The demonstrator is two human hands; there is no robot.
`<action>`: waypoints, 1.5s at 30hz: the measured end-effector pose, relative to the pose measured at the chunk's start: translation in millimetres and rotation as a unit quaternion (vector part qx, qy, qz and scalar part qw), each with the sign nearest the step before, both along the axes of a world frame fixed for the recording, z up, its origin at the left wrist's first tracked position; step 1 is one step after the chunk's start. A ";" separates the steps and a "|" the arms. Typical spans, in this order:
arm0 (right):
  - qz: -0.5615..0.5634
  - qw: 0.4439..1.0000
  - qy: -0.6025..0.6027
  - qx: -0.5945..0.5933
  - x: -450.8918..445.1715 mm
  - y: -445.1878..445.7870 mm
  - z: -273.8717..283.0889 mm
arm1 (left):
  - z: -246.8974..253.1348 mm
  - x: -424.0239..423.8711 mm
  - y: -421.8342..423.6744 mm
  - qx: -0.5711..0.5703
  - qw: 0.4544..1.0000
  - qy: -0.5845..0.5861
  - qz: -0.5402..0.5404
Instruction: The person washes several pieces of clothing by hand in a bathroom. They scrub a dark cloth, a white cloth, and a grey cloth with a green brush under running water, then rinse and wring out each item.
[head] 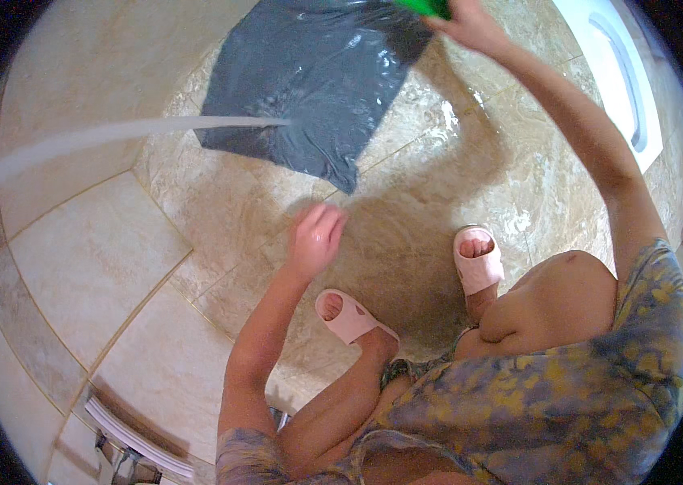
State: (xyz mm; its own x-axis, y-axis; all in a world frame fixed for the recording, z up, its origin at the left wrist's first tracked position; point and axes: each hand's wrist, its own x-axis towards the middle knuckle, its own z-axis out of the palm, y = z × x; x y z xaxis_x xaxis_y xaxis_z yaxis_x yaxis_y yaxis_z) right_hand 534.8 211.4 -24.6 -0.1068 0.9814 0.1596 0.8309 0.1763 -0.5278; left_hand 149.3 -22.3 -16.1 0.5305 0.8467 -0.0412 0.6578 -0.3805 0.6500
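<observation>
A wet dark grey sheet of cloth or plastic [311, 79] lies spread on the tiled floor, its upper end cut off by the picture's edge. A stream of water [153, 124] comes in from the left and strikes its middle. At the top, my right hand [471, 27] is closed on a green object [423, 6], mostly out of the picture, by the sheet's upper right side. My left hand [317, 233] hovers just below the sheet's lower corner, slightly blurred, with bent fingers and nothing seen in it.
Pink slippers [347, 315] are on my feet on the wet floor tiles [414, 254]. Tiled wall [99, 242] rises at the left. At the lower left is a squeegee-like head [135, 436] with a metal bracket. A white panel with a curved grey groove [614, 79] stands at the upper right.
</observation>
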 end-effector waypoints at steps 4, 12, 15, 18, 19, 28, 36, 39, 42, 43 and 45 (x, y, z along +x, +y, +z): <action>0.164 0.982 0.007 0.090 -128.5 -25.8 -16.3 | -23.6 13.0 84.1 0.102 0.984 0.078 0.123; 0.373 0.901 -0.093 0.202 -151.2 -9.4 -68.2 | -59.7 -21.1 54.2 0.031 0.941 0.293 0.168; 0.032 0.993 -0.111 0.011 -51.3 65.4 -90.5 | -45.2 4.0 57.0 0.002 0.940 0.300 0.164; 0.014 0.980 -0.175 0.094 -90.1 66.0 -53.4 | -42.7 9.4 50.3 -0.008 0.937 0.303 0.175; 0.093 0.973 -0.163 0.134 -124.8 54.0 -64.5 | -45.5 10.8 49.8 -0.002 0.937 0.301 0.176; 0.156 0.978 -0.067 0.118 -154.1 79.0 -85.5 | -46.8 1.0 35.4 -0.022 0.943 0.301 0.138; 0.280 0.937 -0.126 0.166 -216.8 -30.1 -69.6 | -49.8 -7.5 27.3 -0.005 0.938 0.318 0.136; 0.346 0.914 -0.024 0.209 -185.3 -34.0 -58.3 | -47.8 -14.3 20.4 -0.006 0.939 0.311 0.149; 0.099 0.970 -0.147 0.169 -73.0 39.6 -57.1 | -49.3 -8.7 24.8 0.013 0.944 0.296 0.145; 0.020 0.982 -0.162 0.095 -61.9 38.1 -41.0 | -47.3 -5.1 28.0 0.006 0.942 0.299 0.150; -0.007 0.983 -0.183 0.024 -73.7 20.2 -19.2 | -46.7 2.2 29.0 0.011 0.939 0.303 0.161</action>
State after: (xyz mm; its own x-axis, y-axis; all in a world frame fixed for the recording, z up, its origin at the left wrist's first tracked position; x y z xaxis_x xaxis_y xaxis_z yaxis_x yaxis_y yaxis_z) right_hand 461.2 231.6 -43.8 -0.1520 0.9756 0.1584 0.9659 0.1806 -0.1855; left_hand 151.5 6.7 -62.8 0.1308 0.9634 -0.2339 0.9877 -0.1063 0.1145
